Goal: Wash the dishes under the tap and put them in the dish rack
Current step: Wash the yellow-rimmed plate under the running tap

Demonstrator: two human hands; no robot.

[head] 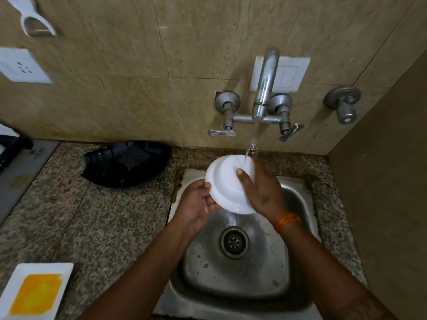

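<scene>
You hold a white bowl [227, 184] upside down over the sink [235, 262], under the tap [265, 88], and the water lands on its base. Your left hand [196, 204] pinches the bowl's near-left rim between thumb and curled fingers. Your right hand [261, 190] lies flat on the base, fingers straight and close together. A black tray [127, 165] with a dark sponge sits on the counter [92, 215] just left of the sink. A white dish [37, 289] with yellow residue lies at the counter's near-left corner. Two tap handles stick out behind the bowl.
</scene>
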